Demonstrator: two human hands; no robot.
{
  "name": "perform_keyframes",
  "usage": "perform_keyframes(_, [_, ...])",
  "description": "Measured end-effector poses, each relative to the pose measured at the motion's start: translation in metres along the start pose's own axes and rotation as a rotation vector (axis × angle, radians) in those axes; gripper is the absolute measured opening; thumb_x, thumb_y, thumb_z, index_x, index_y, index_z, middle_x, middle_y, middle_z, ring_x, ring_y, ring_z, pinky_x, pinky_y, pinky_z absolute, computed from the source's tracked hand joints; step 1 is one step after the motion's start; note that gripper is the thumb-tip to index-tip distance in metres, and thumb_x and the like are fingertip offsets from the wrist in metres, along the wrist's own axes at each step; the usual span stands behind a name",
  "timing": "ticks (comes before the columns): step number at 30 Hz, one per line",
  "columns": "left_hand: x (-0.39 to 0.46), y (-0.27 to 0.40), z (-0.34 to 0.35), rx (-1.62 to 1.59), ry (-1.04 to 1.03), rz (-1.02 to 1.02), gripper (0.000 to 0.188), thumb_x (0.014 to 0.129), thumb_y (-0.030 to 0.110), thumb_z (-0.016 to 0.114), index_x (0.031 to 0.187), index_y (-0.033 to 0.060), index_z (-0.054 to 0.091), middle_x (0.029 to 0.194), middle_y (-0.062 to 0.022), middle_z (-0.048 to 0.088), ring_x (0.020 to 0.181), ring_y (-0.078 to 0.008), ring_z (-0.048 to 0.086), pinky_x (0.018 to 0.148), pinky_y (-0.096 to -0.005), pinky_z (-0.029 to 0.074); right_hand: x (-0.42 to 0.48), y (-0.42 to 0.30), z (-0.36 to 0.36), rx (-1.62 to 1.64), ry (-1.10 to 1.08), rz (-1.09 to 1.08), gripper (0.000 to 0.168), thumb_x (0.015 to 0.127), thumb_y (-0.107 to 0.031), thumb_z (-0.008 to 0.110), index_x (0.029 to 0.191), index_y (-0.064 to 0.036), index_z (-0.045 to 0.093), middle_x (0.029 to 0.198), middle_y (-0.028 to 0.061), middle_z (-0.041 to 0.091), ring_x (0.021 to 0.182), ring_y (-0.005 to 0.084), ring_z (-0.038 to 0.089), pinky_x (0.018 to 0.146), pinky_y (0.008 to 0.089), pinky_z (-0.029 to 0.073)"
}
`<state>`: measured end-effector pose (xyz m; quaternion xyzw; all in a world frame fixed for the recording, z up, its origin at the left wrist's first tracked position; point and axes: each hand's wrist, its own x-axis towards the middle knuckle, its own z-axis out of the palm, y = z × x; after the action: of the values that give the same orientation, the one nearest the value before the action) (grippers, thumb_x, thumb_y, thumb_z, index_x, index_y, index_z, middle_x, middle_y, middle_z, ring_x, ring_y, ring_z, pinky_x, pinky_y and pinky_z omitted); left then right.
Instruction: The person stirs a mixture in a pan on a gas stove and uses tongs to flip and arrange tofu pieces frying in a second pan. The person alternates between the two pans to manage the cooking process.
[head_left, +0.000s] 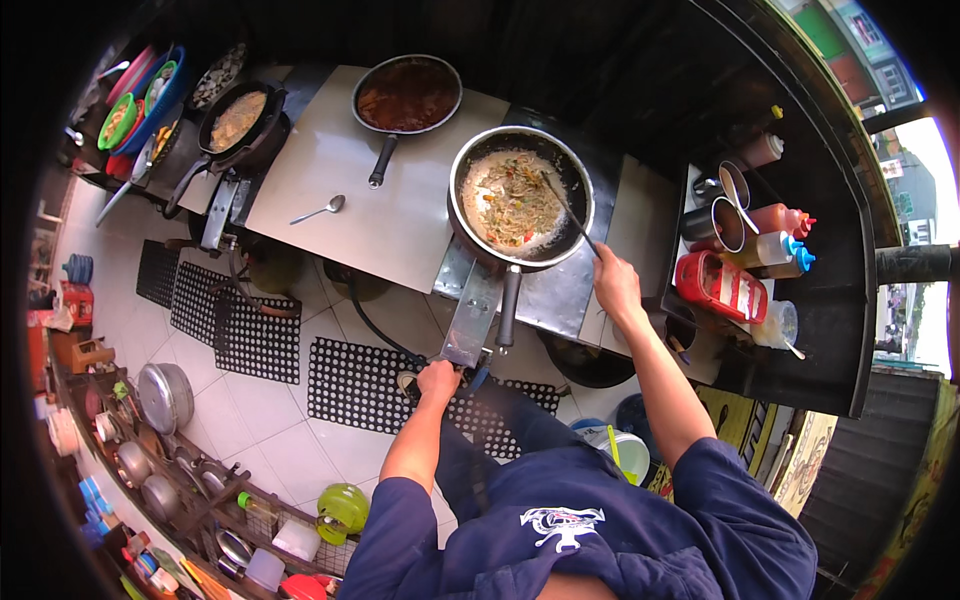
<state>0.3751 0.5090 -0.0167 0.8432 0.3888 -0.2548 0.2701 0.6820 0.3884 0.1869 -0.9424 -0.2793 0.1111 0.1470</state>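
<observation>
My right hand (617, 281) grips the dark handle of a cooking utensil (566, 206), its tip down in a deep frying pan (513, 262). A pale, bubbling mixture (514, 199) with orange, green and red bits covers the pan's bottom. Under the pan, the metal front arm of a gas stove (472, 315) sticks out past the counter. My left hand (439, 380) closes on the front end of this arm; the part under its fingers is hidden. Nobody holds the pan's black handle (509, 307), which points towards me beside the stove arm.
A second pan (409, 101) of dark red sauce and a metal spoon (319, 210) rest on the counter (300, 172). Further left a wok (238, 124) holds frying food. Squeeze bottles (780, 220) and a red tub (720, 285) line the right shelf. Perforated mats (352, 382) cover the floor.
</observation>
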Motion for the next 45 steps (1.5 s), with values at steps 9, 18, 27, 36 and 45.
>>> perform_keyframes(9, [-0.090,-0.112,-0.045,-0.626,0.098,-0.287,0.034,0.080,0.038,0.063,0.073,0.0058,0.058,0.069,-0.0131,0.064,0.062,-0.0253,0.063,0.064,-0.0386,0.048,-0.052,-0.031,0.012,0.100,0.001,-0.042,0.035,0.087,-0.019,0.048,0.120,-0.007,0.050,0.088,0.0279,0.060,0.085,0.0434,0.058,0.078,0.0502,0.045])
perform_keyframes(18, [-0.243,-0.327,0.064,-1.307,0.153,-0.830,0.017,0.086,0.022,0.057,0.080,0.0062,0.052,0.067,-0.0064,0.058,0.053,-0.0168,0.060,0.040,-0.0277,0.043,-0.030,-0.081,0.076,-0.106,-0.095,0.057,0.056,0.082,-0.018,0.055,0.134,-0.012,0.034,0.106,0.0285,0.049,0.097,0.0451,0.051,0.083,0.0499,0.043])
perform_keyframes(27, [-0.304,-0.438,0.101,-1.652,-0.011,-0.940,0.016,0.087,0.021,0.056,0.084,0.0057,0.052,0.069,-0.0067,0.058,0.056,-0.0179,0.061,0.041,-0.0302,0.044,-0.074,-0.321,0.089,-0.186,0.132,-0.378,0.033,0.076,-0.013,0.061,0.108,-0.009,0.056,0.105,0.0154,0.052,0.097,0.0352,0.050,0.081,0.0454,0.044])
perform_keyframes(36, [-0.248,-0.550,-0.038,-1.723,0.420,-0.803,0.014,0.087,0.020,0.055,0.094,0.0085,0.050,0.076,-0.0045,0.058,0.064,-0.0151,0.060,0.052,-0.0272,0.046,-0.149,-0.513,0.212,0.107,-0.787,-0.862,0.024,0.082,-0.020,0.054,0.101,-0.007,0.060,0.091,0.0203,0.060,0.089,0.0357,0.059,0.080,0.0427,0.047])
perform_keyframes(45, [-0.293,-0.585,-0.037,-1.793,0.477,-1.025,0.015,0.087,0.017,0.052,0.097,0.0053,0.051,0.076,-0.0057,0.059,0.062,-0.0149,0.060,0.047,-0.0261,0.044,0.020,-0.808,0.256,0.310,-0.388,-1.091,0.016,0.083,-0.018,0.050,0.086,-0.007,0.061,0.076,0.0190,0.062,0.075,0.0381,0.061,0.066,0.0457,0.049])
